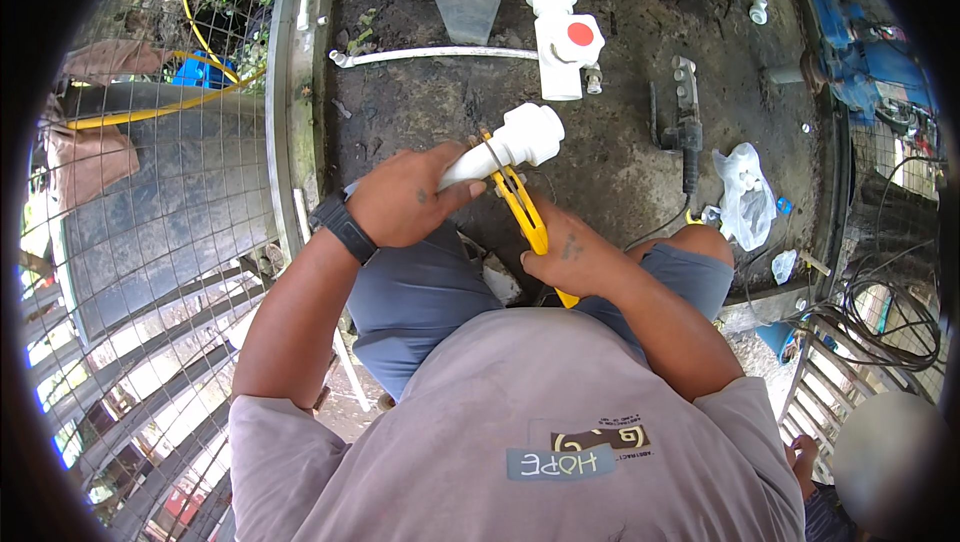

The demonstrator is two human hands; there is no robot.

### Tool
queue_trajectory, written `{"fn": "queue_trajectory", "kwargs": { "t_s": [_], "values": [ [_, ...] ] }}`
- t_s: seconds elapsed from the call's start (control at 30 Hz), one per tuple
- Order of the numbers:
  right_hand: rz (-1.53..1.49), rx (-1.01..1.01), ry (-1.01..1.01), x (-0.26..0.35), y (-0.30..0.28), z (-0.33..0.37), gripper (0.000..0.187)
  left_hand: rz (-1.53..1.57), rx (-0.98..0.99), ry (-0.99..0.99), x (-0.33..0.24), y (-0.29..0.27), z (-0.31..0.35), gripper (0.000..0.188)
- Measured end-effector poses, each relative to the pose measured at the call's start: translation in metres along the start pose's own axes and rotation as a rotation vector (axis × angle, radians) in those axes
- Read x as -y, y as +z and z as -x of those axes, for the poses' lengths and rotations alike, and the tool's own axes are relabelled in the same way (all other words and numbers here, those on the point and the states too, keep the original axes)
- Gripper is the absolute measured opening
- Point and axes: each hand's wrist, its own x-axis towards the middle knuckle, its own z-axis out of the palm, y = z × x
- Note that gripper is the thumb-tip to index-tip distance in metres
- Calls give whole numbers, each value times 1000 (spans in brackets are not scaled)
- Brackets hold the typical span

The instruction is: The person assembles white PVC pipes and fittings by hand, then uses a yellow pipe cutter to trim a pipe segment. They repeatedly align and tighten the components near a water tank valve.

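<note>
My left hand [405, 192], with a black watch strap at the wrist, is closed around a short white plastic pipe [463, 170]. A wider white fitting [532, 134] sits on the pipe's far end. In my right hand [578, 250] are the handles of a yellow pipe cutter [522, 210]. Its jaws lie across the pipe, between my left fingers and the fitting; I cannot tell if the blade has entered the plastic. Just beyond, apart from the fitting, a white valve [558, 60] with a red dot hangs from the grey tank's outlet.
A thin white pipe [440, 54] lies across the dirty concrete floor. To the right are a black-handled tool with a metal head [689, 132] and a clear plastic bag [745, 192]. Wire mesh [170, 232] stands at left. Coiled black cable [890, 322] and another person's hand [803, 454] are lower right.
</note>
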Motion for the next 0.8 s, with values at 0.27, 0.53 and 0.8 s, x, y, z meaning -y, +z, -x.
{"fn": "queue_trajectory", "kwargs": {
  "t_s": [0.27, 0.53, 0.8],
  "values": [
    [25, -36, -109, -3, -1, -1, 78, 307, 48, -168, -18, -9, -14, 68],
    [34, -50, -107, -1, -2, 0, 81, 416, 5, -80, -18, -3, -19, 60],
    [-6, -20, -83, -9, -1, -6, 96, 496, -21, -102, -29, -6, -16, 60]
  ]
}}
